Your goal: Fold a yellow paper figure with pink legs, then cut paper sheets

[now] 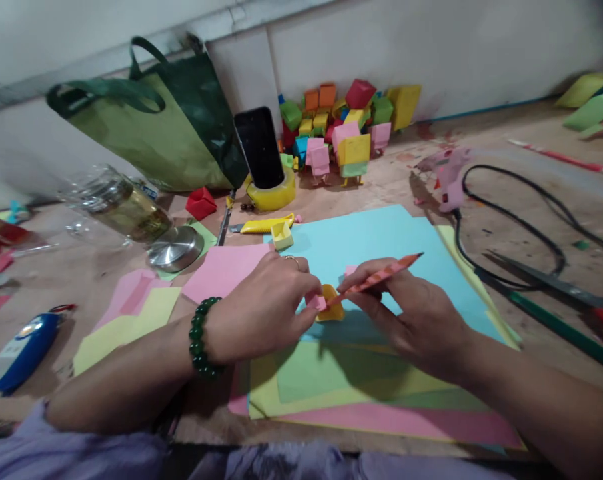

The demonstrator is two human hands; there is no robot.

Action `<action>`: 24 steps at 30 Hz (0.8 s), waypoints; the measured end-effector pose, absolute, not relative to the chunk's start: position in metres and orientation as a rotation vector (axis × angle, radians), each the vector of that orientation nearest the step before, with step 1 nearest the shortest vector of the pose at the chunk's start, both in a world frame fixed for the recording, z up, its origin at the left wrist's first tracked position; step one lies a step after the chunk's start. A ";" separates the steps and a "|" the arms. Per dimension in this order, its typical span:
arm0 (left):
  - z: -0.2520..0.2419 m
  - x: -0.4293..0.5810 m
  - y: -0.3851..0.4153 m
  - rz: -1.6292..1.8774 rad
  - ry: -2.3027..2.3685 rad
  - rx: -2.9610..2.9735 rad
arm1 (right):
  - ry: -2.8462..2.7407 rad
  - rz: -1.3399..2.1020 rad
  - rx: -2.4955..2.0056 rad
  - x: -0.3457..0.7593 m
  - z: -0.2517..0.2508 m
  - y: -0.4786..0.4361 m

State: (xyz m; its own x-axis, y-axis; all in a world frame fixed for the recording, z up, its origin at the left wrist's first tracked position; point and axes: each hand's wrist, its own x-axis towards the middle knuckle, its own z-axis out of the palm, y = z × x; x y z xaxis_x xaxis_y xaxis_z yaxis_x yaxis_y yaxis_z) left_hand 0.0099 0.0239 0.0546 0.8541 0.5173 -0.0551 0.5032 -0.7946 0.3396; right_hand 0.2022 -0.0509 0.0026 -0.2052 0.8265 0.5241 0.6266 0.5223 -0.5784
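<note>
My left hand (276, 300), with a green bead bracelet at the wrist, pinches a small pink paper piece (318, 303) between thumb and fingers. Right beside that piece is a small yellow-orange object (334, 311), whose exact kind I cannot make out. My right hand (406, 313) grips a pink-orange pencil (386, 271) with its dark point turned up and away to the right. The pencil's other end reaches the yellow-orange object. Both hands are over a light blue sheet (366, 233), on a stack of coloured paper. A pale yellow paper box (282, 236) stands near the sheet's far left edge.
A yellow cutter (266, 225), a phone (259, 148) on a tape roll (272, 195) and folded paper figures (351, 147) stand behind. To the left are a glass bottle (126, 207) and green bag (151, 127); to the right, a glue gun (446, 175) and scissors (551, 277).
</note>
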 end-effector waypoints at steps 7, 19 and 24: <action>0.052 0.010 0.025 0.061 0.738 2.707 | -1.892 0.343 -1.187 0.203 0.004 -0.052; 0.051 0.011 0.025 0.076 0.726 2.737 | -1.866 0.311 -1.255 0.203 -0.002 -0.050; 0.050 0.012 0.024 0.085 0.737 2.723 | -1.758 0.291 -1.241 0.203 0.000 -0.051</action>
State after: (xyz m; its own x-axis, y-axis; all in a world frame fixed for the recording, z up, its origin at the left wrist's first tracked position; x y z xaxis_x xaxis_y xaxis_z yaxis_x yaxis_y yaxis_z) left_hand 0.0118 0.0235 0.0502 0.8654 0.5005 -0.0252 0.4816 -0.8166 0.3181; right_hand 0.2029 -0.0513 -0.0001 -0.0537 0.8347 0.5481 0.6136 0.4606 -0.6413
